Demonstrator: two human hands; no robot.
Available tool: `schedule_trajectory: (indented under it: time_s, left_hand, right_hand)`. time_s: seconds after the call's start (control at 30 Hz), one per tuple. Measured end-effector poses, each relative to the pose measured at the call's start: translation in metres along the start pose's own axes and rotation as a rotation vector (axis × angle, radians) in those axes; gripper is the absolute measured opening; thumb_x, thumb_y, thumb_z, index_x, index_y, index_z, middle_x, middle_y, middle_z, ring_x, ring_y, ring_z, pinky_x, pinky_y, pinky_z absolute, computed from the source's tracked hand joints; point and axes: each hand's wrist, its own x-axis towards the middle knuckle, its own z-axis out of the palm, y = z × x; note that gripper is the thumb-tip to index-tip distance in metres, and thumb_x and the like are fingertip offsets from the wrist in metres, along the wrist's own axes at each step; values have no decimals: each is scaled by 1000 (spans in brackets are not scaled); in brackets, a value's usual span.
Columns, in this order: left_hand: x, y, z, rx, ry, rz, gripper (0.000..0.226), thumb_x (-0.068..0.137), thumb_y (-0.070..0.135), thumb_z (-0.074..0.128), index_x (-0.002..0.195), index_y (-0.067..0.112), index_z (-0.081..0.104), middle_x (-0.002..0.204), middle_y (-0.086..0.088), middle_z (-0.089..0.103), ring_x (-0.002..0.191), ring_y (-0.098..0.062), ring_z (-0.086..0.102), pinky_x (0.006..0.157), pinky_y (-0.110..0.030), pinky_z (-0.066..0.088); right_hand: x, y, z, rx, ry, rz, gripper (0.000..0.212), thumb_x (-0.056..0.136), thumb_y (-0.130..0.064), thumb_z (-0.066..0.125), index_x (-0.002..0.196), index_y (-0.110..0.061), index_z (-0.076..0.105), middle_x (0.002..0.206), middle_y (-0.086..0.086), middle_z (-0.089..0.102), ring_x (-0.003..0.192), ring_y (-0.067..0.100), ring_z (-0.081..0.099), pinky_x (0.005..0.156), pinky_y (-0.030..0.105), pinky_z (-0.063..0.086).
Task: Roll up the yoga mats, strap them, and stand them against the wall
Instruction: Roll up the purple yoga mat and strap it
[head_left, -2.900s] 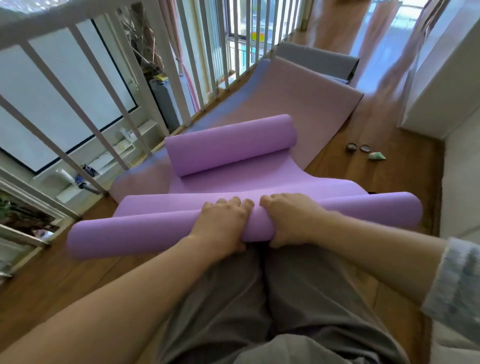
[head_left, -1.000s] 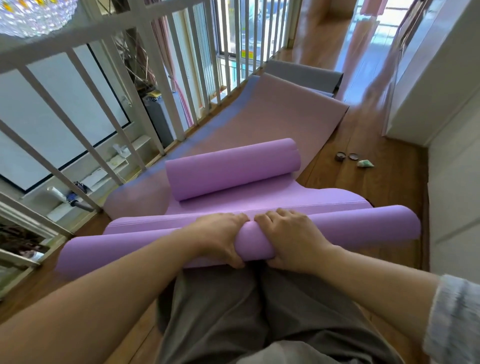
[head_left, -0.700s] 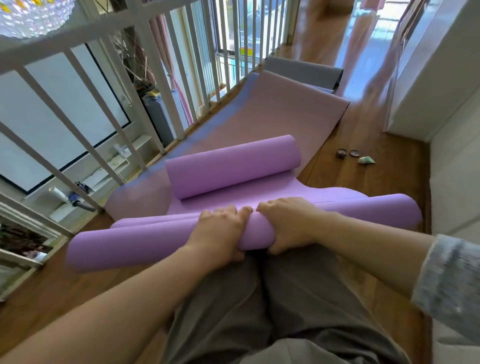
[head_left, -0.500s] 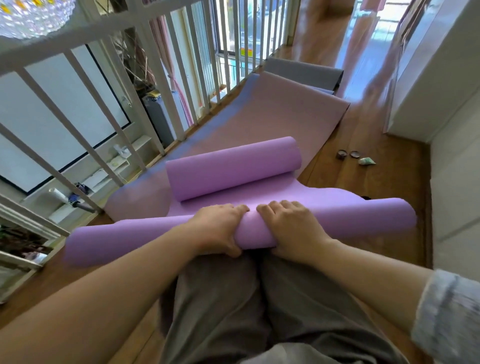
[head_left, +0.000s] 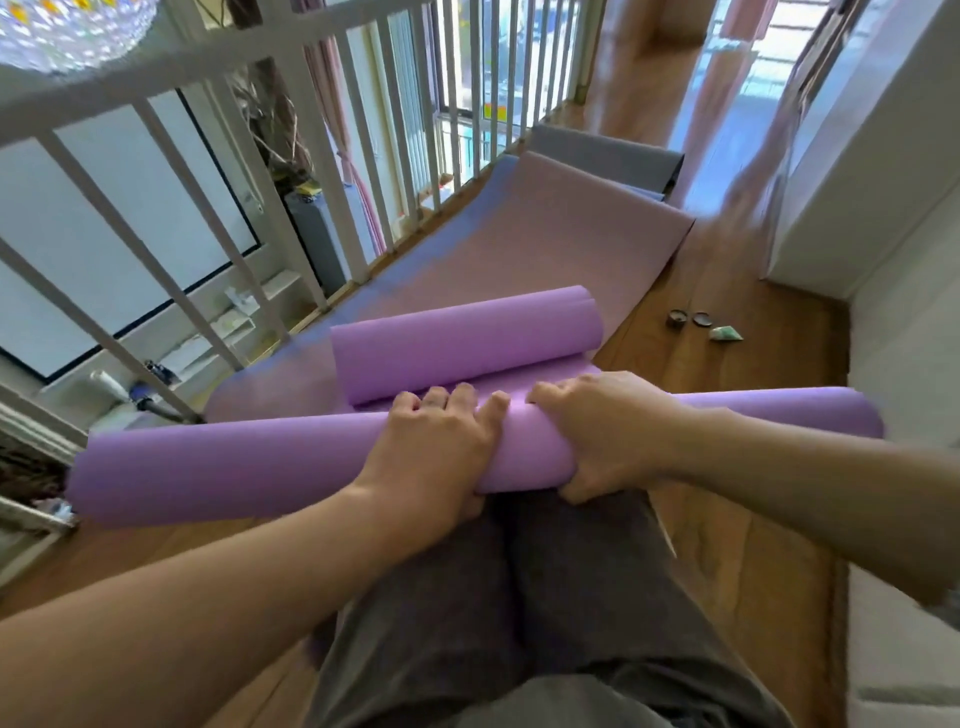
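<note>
Head view looks down on the near roll (head_left: 234, 467), a purple yoga mat wound into a long tube. It lies crosswise on the wooden floor (head_left: 727, 374), just in front of the person's knees. Both hands grip it at its middle, side by side and almost touching. The left hand (head_left: 436, 452) lies over the top with its fingers curled down the far side and the thumb tucked under the near side. The right hand (head_left: 608, 431) clasps it the same way, thumb showing below the tube. The tube's left end reaches toward the white railing (head_left: 332, 171); its right end — slightly blurred — reaches toward the pale wall (head_left: 883, 156).

Just beyond the fingers a short flat strip of the same purple leads to the far roll (head_left: 467, 343), a second purple tube lying roughly parallel and near the first. This one rests on a pink mat (head_left: 545, 244), spread flat along the railing and running away from the person. Its far end overlaps a grey mat (head_left: 602, 156).

On bare floor right of the pink mat sit two small dark discs (head_left: 677, 318) and a green-and-white packet (head_left: 726, 333) — all close together. Grey trousers (head_left: 519, 597) fill the lower middle, with both bare forearms reaching forward above them. A beaded lamp (head_left: 72, 31) shows in the upper left corner.
</note>
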Motion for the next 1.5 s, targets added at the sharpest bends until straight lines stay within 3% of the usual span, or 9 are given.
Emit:
schedule_trajectory:
  time_s: [0.23,0.4,0.6,0.83,0.93,1.03,1.2,1.33,1.5]
  left_hand:
    - [-32,33,35,-64,-172,4,77,80,38,61,143,22,20,133,-6,41,117,-28,48,92,-37,35]
    - [-25,28,35,-132,-203,-11,78,74,43,66,138,22,26,128,-5,45,115,-27,48,90,-36,37]
    - [-11,11,35,-267,-300,14,83,70,55,70,136,22,33,132,-1,47,119,-24,48,96,-38,41]
    - [-4,6,37,-200,-274,-2,85,70,55,70,138,22,31,132,-1,46,116,-25,50,92,-37,42]
    - [11,-7,34,-333,-357,30,85,66,56,76,133,21,38,128,-1,52,113,-23,52,90,-33,43]
    - [21,-14,34,-392,-429,44,84,64,56,78,131,21,42,127,-1,53,112,-22,52,91,-30,43]
    - [0,2,45,-71,-212,0,91,76,48,69,146,20,18,139,-3,37,123,-25,44,100,-40,37]
    - [12,-7,49,-117,-181,-8,84,73,47,69,140,23,26,129,-2,47,113,-26,51,90,-39,43]
    - [27,-25,44,-294,-311,28,83,64,49,75,134,25,37,122,0,55,108,-24,56,88,-38,48]
  right_hand:
    - [-22,-18,48,111,-159,7,74,62,-50,74,124,-20,49,117,-1,62,101,21,60,83,32,49]
    - [-30,-22,47,-89,-54,-17,90,68,-55,68,142,-19,31,133,2,44,117,24,44,99,40,37]
    - [-17,-30,55,-26,-45,43,75,69,-45,69,133,-20,39,127,1,51,112,23,51,92,36,42]
    - [10,-9,37,201,-250,28,82,59,-50,83,125,-21,44,119,-1,57,106,21,56,87,35,47]
    - [4,-18,44,-28,-97,1,95,65,-58,74,141,-21,30,131,0,48,117,22,48,97,38,40]
    - [4,-25,54,-52,13,22,86,70,-50,70,141,-22,30,129,1,50,114,22,50,96,37,42]
    - [21,-9,40,107,-119,30,79,61,-47,78,128,-23,43,117,-2,59,104,20,58,82,32,47]
    - [38,-2,34,148,-234,31,82,58,-49,83,125,-22,45,118,2,61,104,22,57,84,33,47]
    - [19,-18,54,-83,77,59,76,70,-53,70,131,-19,41,123,1,55,108,23,54,91,36,42]
